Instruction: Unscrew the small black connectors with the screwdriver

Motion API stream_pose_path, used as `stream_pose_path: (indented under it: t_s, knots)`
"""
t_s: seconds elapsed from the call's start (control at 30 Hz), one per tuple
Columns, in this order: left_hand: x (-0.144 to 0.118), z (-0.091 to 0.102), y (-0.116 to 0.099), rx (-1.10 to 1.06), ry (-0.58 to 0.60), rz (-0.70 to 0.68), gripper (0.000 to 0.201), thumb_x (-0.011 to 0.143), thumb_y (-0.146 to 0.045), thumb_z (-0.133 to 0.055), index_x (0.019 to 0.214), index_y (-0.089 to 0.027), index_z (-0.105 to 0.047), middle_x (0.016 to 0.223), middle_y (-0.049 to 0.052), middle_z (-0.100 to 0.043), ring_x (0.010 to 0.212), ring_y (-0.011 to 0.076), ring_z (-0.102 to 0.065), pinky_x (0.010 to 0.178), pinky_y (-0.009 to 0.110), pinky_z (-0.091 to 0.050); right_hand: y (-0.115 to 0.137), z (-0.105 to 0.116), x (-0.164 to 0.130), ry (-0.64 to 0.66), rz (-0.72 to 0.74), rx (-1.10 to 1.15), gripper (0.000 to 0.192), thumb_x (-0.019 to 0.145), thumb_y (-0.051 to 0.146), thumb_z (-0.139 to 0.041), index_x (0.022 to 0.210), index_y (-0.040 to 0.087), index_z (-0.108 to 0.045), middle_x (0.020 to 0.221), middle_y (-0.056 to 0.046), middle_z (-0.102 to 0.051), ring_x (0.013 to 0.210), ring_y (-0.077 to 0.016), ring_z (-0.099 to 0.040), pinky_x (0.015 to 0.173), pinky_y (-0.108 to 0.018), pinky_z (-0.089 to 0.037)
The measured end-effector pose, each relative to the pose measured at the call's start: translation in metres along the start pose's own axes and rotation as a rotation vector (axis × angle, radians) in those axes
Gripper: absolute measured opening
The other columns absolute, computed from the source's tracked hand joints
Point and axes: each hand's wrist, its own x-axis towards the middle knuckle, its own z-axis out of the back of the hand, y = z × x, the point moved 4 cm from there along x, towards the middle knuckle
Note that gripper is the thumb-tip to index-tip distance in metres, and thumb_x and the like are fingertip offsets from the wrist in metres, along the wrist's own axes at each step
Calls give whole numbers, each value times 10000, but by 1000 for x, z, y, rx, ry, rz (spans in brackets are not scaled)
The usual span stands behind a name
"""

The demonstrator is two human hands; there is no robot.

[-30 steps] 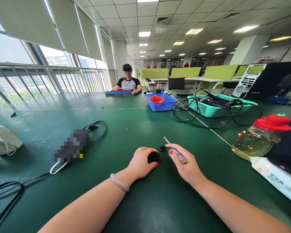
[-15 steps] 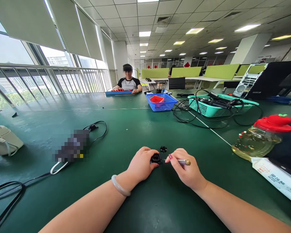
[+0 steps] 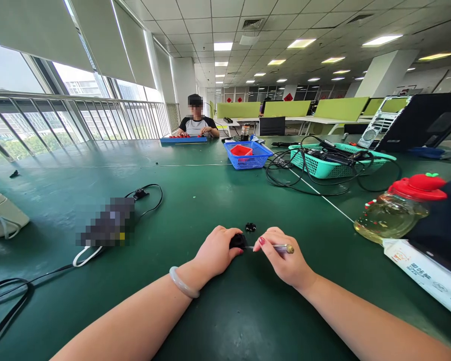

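The left hand (image 3: 215,253) is closed on a small black part (image 3: 237,241), pinning it against the green tabletop (image 3: 195,200); a pale bangle (image 3: 183,283) sits on that wrist. To the right of this grip, touching the part's side, is the metal tip of a thin screwdriver (image 3: 276,247), pinched between thumb and fingers of the right hand (image 3: 281,258) and lying nearly level. A second small black piece (image 3: 250,227) lies loose just beyond both grips. Judged from this, the tool is engaged with the part and the work on it appears underway, not finished; the loose piece remains untouched. Farther right, well apart, a red-lidded jar (image 3: 398,213) stands.
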Motion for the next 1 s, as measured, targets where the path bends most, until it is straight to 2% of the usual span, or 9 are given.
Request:
stream_pose_path:
  t_s: [0.17, 0.37, 0.53, 0.63, 0.8, 0.9, 1.0]
  knots:
    - [0, 1, -1, 11, 7, 6, 360, 827, -249, -682, 1184, -229, -635, 1056, 65, -682, 1082, 246, -577, 964, 375, -470, 3, -7, 0, 93, -14, -59, 390, 986, 285, -403, 642, 228, -577, 555, 17, -595, 589, -155, -550, 666, -311, -443]
    - [-1, 2, -4, 25, 13, 11, 383, 837, -248, -669, 1217, -224, -621, 1069, 79, -679, 1098, 255, -571, 969, 383, -471, 1, -3, -2, 21, 17, -10, 419, 1008, 358, -379, 669, 227, -588, 584, 14, -613, 578, -148, -537, 698, -328, -451]
    - [-1, 0, -4, 37, 17, -1, 383, 843, -247, -663, 1222, -226, -611, 1097, 78, -680, 1116, 253, -570, 986, 393, -466, -4, 0, -2, 1, -7, -11, 563, 1015, 507, -278, 683, 229, -638, 543, 6, -582, 559, -159, -544, 649, -326, -466]
    - [0, -1, -3, 45, 18, -11, 373, 845, -246, -663, 1214, -223, -613, 1113, 77, -683, 1124, 252, -570, 994, 396, -463, -7, 0, -2, 3, -40, 1, 628, 1017, 527, -218, 722, 224, -683, 539, 0, -568, 525, -156, -540, 621, -326, -467]
    - [0, 0, -3, 45, 2, -41, 373, 845, -242, -666, 1213, -221, -612, 1132, 84, -679, 1141, 255, -564, 1017, 402, -453, -5, 2, -3, -68, -90, -30, 517, 1026, 415, -274, 789, 238, -698, 560, -2, -554, 578, -166, -566, 612, -311, -460]
    - [0, 0, -3, 49, 4, -31, 382, 846, -243, -669, 1223, -225, -608, 1107, 80, -678, 1128, 250, -570, 1003, 391, -461, 4, 5, -4, -112, 2, -39, 413, 1012, 374, -317, 799, 240, -644, 609, -9, -587, 631, -179, -561, 609, -310, -454]
    - [-1, 0, -3, 56, 8, -12, 429, 831, -257, -694, 1248, -226, -596, 1097, 76, -678, 1113, 251, -576, 987, 381, -467, 13, 4, -5, -73, 99, -35, 300, 990, 307, -363, 786, 242, -573, 619, 4, -584, 606, -167, -522, 644, -320, -452]
